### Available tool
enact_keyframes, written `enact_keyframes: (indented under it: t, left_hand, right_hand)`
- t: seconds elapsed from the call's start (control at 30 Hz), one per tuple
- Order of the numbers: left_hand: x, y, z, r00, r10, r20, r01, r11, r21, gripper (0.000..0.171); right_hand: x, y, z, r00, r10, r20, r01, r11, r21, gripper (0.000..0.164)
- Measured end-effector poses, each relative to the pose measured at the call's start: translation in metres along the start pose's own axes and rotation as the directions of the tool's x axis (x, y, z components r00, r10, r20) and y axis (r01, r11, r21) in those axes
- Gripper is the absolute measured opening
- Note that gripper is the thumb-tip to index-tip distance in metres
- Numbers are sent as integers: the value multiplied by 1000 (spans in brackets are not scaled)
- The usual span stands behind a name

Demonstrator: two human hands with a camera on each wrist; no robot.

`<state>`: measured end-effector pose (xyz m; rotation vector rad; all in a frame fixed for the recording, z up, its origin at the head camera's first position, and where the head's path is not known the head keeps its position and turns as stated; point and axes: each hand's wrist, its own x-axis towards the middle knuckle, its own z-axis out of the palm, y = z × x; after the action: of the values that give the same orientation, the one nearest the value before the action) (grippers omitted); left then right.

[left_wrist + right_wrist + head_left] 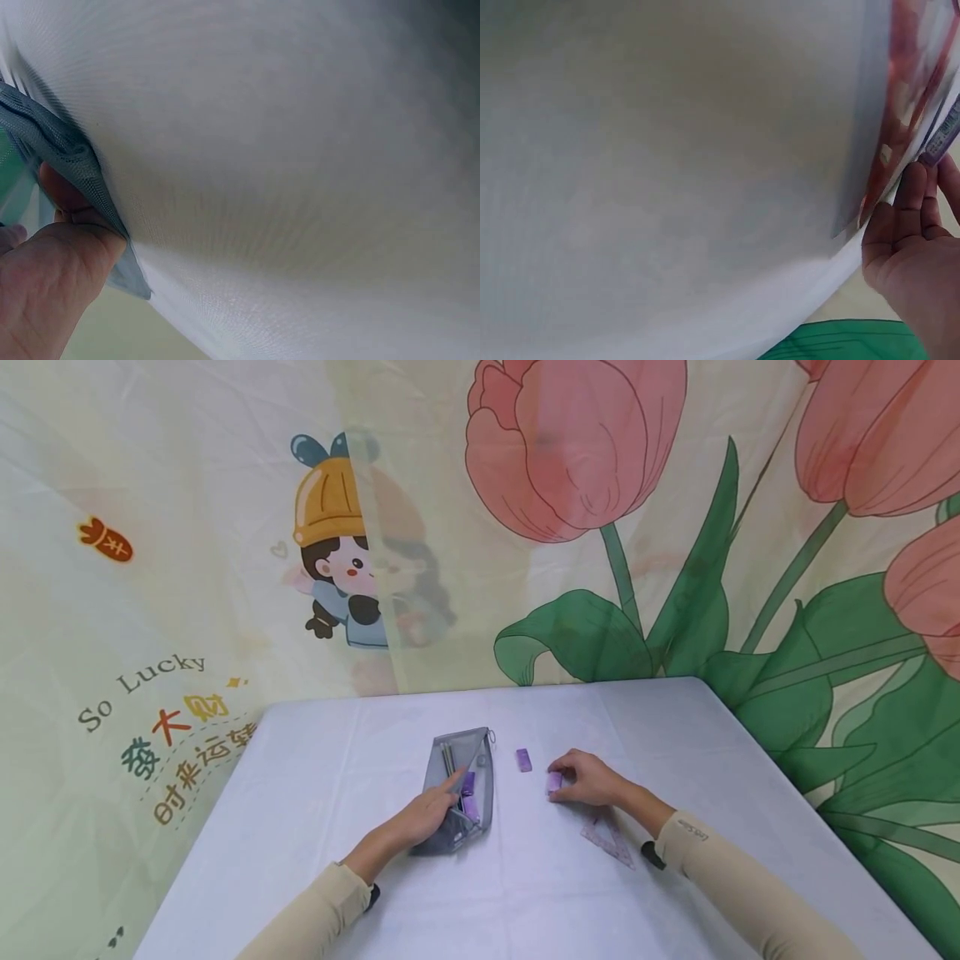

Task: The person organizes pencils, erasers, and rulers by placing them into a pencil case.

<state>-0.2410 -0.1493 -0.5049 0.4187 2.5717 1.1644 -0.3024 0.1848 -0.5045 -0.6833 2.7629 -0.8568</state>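
A grey mesh pencil pouch (480,839) lies on the table with its zip side open. My left hand (427,817) grips its left edge, the index finger reaching over the opening; in the left wrist view the hand (56,274) holds the mesh edge (56,139). Inside the pouch are purple pieces (470,807) and slim pencil-like sticks (447,758). My right hand (592,779) pinches a small purple block (554,782) between thumb and fingers, close over the table. The right wrist view shows printing on this block (945,135) at the fingertips.
Between pouch and right hand lies another small purple block (523,760). A clear triangle ruler (609,841) with a reddish pattern lies under the right wrist. The white-covered table (315,827) ends at a printed cloth backdrop (450,527).
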Motion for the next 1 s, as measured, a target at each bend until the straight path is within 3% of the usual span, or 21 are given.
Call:
enact_keyframes:
  t: [0.27,0.5,0.77,1.0]
  left_hand:
    - [-1,1,0,1000,-7,-2,7,1000,-2,56]
    - [-2,1,-1,1000,-9,-6,9,1000,7,56]
    - [-2,1,1,1000,-30,-9,30,999,-31,56]
    - [-1,1,1,999,-41,-8,41,999,-13,56]
  right_hand:
    - [5,-8,1,999,36,15,-38,988,151,51]
    - [16,-27,5,1000,17,11,-19,987,159,47]
    - [38,-54,20,997,-79,26,74,983,167,50]
    - [48,-70,32,987,-156,30,149,974,172,47]
